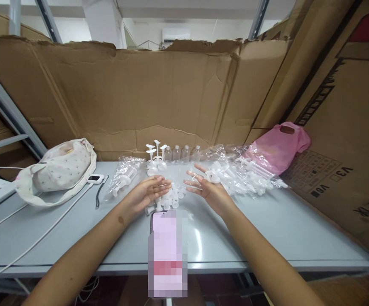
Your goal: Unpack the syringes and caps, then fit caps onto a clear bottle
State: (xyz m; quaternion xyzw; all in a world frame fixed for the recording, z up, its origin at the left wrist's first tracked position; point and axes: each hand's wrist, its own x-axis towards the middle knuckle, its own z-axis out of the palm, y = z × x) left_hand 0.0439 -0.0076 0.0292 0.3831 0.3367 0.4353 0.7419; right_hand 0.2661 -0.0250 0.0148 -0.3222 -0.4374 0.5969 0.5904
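The small white plastic pieces (172, 197) lie in a loose cluster on the grey table (123, 242), mostly between the two hands and closer to the left fingertips. The left hand (147, 193) is empty, its fingers stretched out and held narrowly together, pointing toward the right hand over the near edge of the cluster; whether they touch any piece, I cannot tell. The right hand (212, 193) is also empty, its fingers spread wide and pointing back toward the cluster, with a gap between them and the pieces.

Beyond the left fingertips stand white T-topped parts (157, 157), and to their right, beyond the space between the hands, a row of clear glass bottles (176, 154). A clear bag with white parts (125, 176) lies beyond the left wrist. Past the right fingers and off to their right, clear bags of white parts (251, 176) spread out, with a pink bag (276, 148) behind them. On the near side of the left fingers is a phone (167, 250), its screen blurred. Farther left of them are a white device (95, 179) and a patterned cloth bag (60, 170).
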